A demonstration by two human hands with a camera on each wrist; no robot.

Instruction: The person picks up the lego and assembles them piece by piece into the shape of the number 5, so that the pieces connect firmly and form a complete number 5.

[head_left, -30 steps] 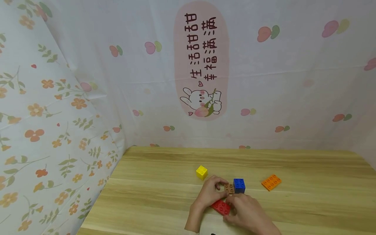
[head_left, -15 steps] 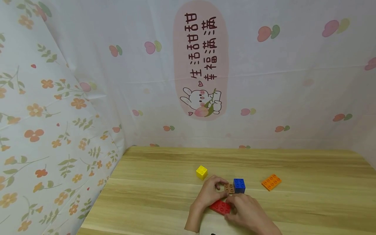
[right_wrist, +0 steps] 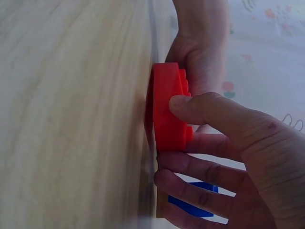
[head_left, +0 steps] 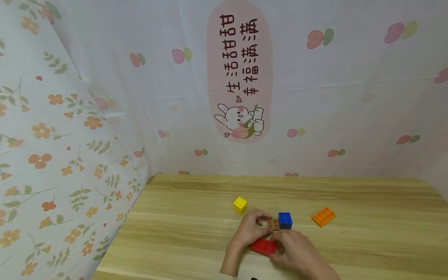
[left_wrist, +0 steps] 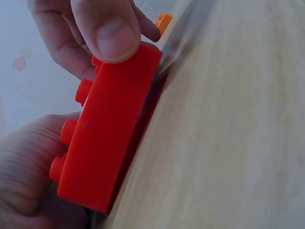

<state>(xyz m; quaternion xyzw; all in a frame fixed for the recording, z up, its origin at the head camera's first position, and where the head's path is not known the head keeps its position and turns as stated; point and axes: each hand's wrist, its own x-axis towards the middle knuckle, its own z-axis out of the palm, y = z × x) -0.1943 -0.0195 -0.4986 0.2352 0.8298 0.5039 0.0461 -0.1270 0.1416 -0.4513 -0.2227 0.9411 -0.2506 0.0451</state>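
My right hand (head_left: 294, 251) pinches a red toy brick (head_left: 262, 247) at its right end. The thumb presses its side in the right wrist view, where the red brick (right_wrist: 167, 124) is raised slightly off the table. My left hand (head_left: 250, 229) grips a flat brown brick (head_left: 272, 224) between thumb and fingers, just beyond the red one. A taller blue brick (head_left: 285, 220) stands at the brown brick's right side; whether they are joined cannot be told. In the left wrist view the red brick (left_wrist: 112, 129) shows its long side, studs to the left.
A yellow cube brick (head_left: 240, 205) lies behind my left hand. Off to the right is a flat orange brick (head_left: 323, 216). The wooden table (head_left: 175, 221) ends at a patterned cloth backdrop (head_left: 168, 128).
The red brick has turned to lie more nearly crosswise and has tilted, its studs now less visible from above. My right hand has shifted slightly with it. My left hand stays put.
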